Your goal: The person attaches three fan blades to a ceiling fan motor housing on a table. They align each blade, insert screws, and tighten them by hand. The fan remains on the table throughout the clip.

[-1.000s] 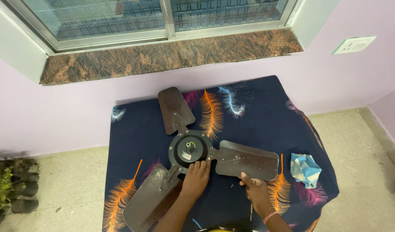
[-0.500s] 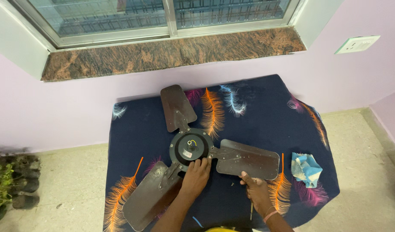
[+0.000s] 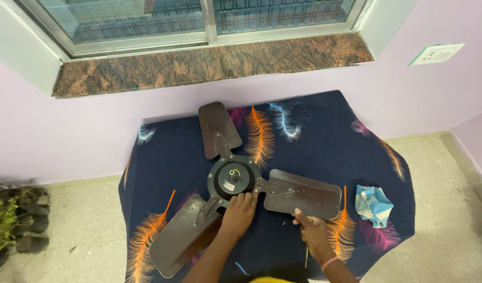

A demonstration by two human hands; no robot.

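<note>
A dark brown ceiling fan with three blades lies flat on a table draped in a navy cloth with feather prints [image 3: 314, 141]. Its round black motor hub [image 3: 233, 179] is in the middle. My left hand [image 3: 239, 212] rests with its fingertips on the near edge of the hub. My right hand [image 3: 310, 230] sits just below the right blade [image 3: 303, 193], fingers curled around a thin tool, probably a screwdriver, whose shaft [image 3: 306, 256] points down toward me. The other blades reach to the back [image 3: 218, 129] and the front left [image 3: 186, 234].
A crumpled blue and white rag [image 3: 374, 204] lies on the cloth at the right. A granite window sill [image 3: 209, 63] and lilac wall run behind the table. Potted plants [image 3: 10, 220] stand on the floor at the left. A wall socket [image 3: 436, 53] is at upper right.
The view has drifted a little, so the table sits slightly lower in frame. Both hands stay in the same places on the fan.
</note>
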